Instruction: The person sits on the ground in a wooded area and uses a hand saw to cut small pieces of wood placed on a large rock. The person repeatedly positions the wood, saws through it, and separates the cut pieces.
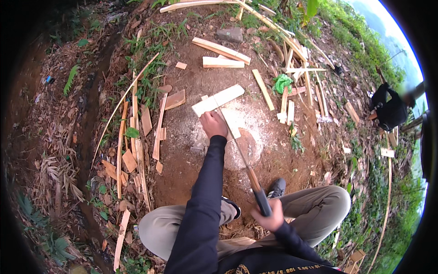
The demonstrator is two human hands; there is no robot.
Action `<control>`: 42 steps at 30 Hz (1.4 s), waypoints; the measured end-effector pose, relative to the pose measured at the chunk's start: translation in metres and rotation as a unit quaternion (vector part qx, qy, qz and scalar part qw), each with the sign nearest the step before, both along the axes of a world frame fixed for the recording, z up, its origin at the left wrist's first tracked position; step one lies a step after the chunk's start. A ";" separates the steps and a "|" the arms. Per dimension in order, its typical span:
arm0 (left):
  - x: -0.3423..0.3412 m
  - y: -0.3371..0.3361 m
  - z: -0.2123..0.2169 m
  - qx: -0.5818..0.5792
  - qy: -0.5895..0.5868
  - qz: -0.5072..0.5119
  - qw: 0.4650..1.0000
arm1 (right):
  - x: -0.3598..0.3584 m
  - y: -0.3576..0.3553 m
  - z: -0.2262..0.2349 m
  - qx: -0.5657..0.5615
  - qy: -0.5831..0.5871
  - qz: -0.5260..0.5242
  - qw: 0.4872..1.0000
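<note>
My left hand [213, 124] is closed at the near edge of a pale wooden board [230, 95], its arm stretched out in front of me. My right hand [270, 217], closer to my body, grips the dark handle of a long, thin hand saw [242, 157] seen nearly edge-on. The far end of the blade meets the board just right of my left fist; its teeth cannot be made out. Another pale wood piece [232, 125] lies beneath, beside the blade. Under them a round stump [248, 145] is partly covered with pale sawdust.
Sticks and offcuts [137, 150] lie along the left. Beyond the board are more planks [223, 62] and a grey stone [230, 34]. A green plastic bag [282, 83] sits among strips at right. Another person [391, 107] in dark clothing is at far right.
</note>
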State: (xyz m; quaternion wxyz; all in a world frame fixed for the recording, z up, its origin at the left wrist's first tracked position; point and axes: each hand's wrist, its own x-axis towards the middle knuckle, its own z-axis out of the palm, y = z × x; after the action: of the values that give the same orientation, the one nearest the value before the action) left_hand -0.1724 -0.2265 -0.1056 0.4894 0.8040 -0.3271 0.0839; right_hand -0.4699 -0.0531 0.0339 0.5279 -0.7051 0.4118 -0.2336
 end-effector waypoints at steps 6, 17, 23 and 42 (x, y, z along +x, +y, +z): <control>-0.029 -0.001 0.008 -0.037 0.019 -0.046 0.998 | 0.006 -0.018 -0.004 -0.011 -0.006 -0.036 0.999; -0.021 -0.001 0.003 -0.024 0.018 -0.017 0.999 | -0.003 -0.001 0.008 0.006 -0.013 -0.005 1.000; -0.018 -0.005 0.015 0.029 -0.016 0.008 0.999 | 0.054 -0.066 -0.022 -0.055 -0.037 -0.077 0.995; -0.023 0.006 0.003 0.003 0.018 -0.007 1.000 | 0.004 -0.021 0.028 0.019 -0.006 -0.001 1.000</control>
State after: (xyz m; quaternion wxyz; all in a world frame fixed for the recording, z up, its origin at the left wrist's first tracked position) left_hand -0.1957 -0.2210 -0.1022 0.4936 0.8042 -0.3246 0.0651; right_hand -0.4660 -0.0742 0.0616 0.5437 -0.6928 0.4138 -0.2306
